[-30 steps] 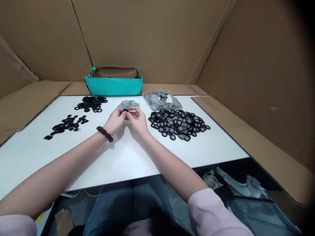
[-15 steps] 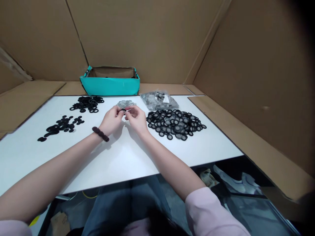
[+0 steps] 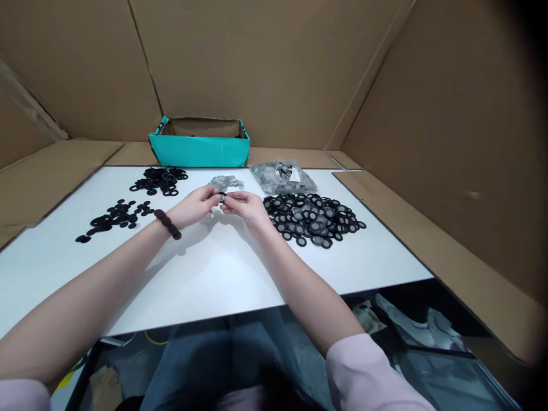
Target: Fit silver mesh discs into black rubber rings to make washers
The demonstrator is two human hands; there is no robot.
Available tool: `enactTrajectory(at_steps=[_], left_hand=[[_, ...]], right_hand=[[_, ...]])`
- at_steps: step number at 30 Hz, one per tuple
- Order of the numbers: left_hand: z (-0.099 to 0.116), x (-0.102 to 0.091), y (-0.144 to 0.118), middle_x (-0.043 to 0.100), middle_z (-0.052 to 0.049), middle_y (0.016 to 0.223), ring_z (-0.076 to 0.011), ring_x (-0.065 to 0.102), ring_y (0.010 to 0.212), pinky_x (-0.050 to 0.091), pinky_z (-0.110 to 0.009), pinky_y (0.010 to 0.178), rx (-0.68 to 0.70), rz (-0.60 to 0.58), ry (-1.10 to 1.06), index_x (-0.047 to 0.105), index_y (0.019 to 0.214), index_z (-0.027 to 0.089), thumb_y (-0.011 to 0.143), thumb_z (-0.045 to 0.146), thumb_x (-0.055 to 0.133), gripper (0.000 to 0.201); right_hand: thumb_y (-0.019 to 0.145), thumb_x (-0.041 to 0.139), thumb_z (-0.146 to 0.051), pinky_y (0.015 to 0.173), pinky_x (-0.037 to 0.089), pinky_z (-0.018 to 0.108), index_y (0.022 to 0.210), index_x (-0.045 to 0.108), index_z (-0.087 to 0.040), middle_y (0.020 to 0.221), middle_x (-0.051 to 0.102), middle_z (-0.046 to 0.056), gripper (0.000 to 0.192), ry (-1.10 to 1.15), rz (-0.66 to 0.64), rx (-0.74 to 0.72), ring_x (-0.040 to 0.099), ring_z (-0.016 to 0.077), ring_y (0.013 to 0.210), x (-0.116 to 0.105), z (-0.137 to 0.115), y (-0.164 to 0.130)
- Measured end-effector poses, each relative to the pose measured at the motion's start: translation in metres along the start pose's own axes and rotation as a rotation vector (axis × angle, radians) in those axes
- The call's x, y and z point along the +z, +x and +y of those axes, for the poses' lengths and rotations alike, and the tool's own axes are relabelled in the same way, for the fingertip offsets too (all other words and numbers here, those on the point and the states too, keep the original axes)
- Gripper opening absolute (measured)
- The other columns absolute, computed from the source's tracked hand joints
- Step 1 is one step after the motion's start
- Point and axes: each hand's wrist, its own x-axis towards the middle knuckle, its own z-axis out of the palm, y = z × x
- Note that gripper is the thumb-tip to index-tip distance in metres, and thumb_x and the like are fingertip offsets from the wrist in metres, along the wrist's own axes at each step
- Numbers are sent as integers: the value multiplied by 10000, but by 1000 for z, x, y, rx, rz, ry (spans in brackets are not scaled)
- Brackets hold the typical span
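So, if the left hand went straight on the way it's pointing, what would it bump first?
The left hand touches the small black-edged piece; just past that, it would probably meet the right hand, though depth is hard to judge.

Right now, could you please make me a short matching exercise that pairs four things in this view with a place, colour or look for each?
Things:
1. Open-topped box
2. Bag
3. Bracelet
4. Small dark round piece

Descriptions:
A. At the fingertips of the left hand and the right hand
B. Worn around the left wrist
C. Teal on the front
D. See-through, with a white patch

Right pairs: 1-C, 2-D, 3-B, 4-A.
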Motion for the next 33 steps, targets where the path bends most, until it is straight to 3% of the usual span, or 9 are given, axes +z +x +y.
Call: enactTrajectory(at_steps=[6,15,22,27,30,33], left_hand=[[4,13,-1,565,-52,757,-187,544,709,434,-309,640,-20,116,-111,475,764,172,760,362,430,195],[6,20,-6,539,-25,662,-174,515,650,396,-308,631,-105,288,-36,469,692,184,769,304,419,151],[9,7,-5,568,-31,683,-175,531,657,417,-302,634,-37,156,-7,491,696,177,758,284,451,131],[10,18,-7,609,-57,829,-185,562,778,439,-305,721,-18,331,-65,481,797,174,787,289,438,123],[10,19,-8,591,-42,767,-187,555,744,435,-309,707,-48,323,-44,463,753,186,790,270,425,99],[10,12,-8,515,-7,622,-183,512,642,410,-313,664,-72,241,102,415,639,207,764,237,451,133]], right_hand=[[644,704,-171,633,541,254,757,599,-155,566,630,-24,155,-74,47,-218,622,106,544,5,3,0],[662,627,-86,572,509,224,683,613,-126,535,611,-23,47,-118,105,-177,581,87,490,10,4,0],[616,715,-118,616,552,248,686,596,-129,536,634,-5,138,4,42,-118,623,111,533,10,3,-3],[654,706,-121,728,561,287,700,570,-134,590,653,12,145,123,96,-65,649,123,588,13,2,-6],[673,684,-118,711,551,277,689,582,-125,611,652,19,103,59,58,-40,650,121,610,12,1,-6],[689,653,-126,591,526,235,686,592,-127,575,623,-1,61,-108,37,-105,624,108,554,9,2,-3]])
